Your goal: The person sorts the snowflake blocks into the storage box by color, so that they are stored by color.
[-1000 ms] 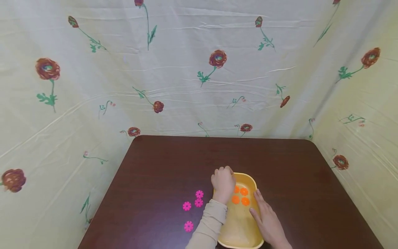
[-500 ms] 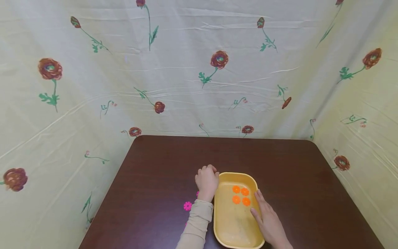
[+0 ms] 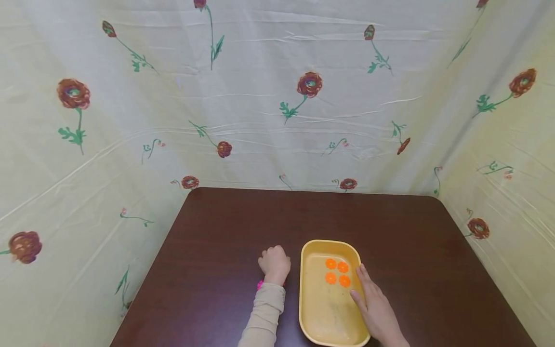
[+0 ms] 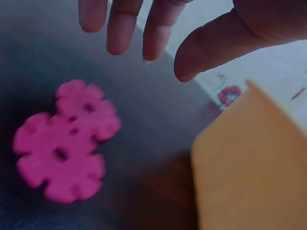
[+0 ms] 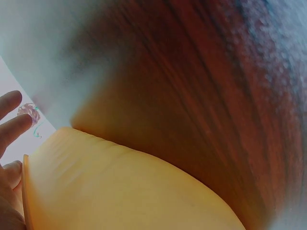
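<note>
Showing two pink flower discs beneath the left hand, fingers loosely spread, empty; head view mostly hides them. Right hand seemingly flat against yellow tray.

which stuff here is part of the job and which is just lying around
In the job:
- left hand, over the pink pieces
- right hand, on the tray
- orange pieces in the tray

Just there:
- table
- flowered cloth
</note>
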### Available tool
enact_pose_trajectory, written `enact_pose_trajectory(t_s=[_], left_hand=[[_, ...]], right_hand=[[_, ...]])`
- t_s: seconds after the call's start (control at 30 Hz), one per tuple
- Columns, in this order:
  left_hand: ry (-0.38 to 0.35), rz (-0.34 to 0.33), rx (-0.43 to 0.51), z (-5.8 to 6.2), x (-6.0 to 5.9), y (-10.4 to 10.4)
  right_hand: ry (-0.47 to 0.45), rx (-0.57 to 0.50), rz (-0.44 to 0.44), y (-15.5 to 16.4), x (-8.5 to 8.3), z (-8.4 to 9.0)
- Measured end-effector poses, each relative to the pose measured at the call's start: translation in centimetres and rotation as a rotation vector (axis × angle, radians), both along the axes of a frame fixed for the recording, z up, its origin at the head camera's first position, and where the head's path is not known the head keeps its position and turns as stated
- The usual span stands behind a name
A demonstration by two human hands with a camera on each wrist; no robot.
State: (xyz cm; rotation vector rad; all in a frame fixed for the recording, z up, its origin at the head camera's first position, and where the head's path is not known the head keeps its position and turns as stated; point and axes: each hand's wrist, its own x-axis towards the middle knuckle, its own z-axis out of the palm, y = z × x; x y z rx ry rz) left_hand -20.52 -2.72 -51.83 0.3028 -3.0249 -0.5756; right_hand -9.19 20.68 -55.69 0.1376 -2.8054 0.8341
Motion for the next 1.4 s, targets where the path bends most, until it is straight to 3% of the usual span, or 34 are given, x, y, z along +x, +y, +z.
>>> enact_pose_trajectory(t_s=[0.13, 0.3, 0.5, 0.9, 1.13, 1.4], left_hand=[[-0.032, 0.002, -0.012, -1.1, 0.2, -0.3], [0.027, -0.012, -0.042, -2.4, 0.6, -0.7], [0.09, -0.016, -0.074, -2.7, 1.5, -1.1], [0.149, 0.001, -0.079, -3.7, 1.7, -1.3], [0.119, -0.011, -0.012, -2.8, 1.9, -1.5], [0.085, 0.008, 0.119, -3.1, 1.2, -2.5]], right_hand=[[-0.008, -0.005, -0.004, 0.0, 0.1, 0.0], [-0.016, -0.012, -0.002, 0.0, 0.1, 0.0], [-0.015, -0.02, 0.001, 0.1, 0.1, -0.1], [0.007, -0.026, 0.003, 0.2, 0.0, -0.2], [0.016, -0.024, 0.007, 0.3, 0.0, -0.3], [0.005, -0.023, 0.003, 0.4, -0.1, -0.3]])
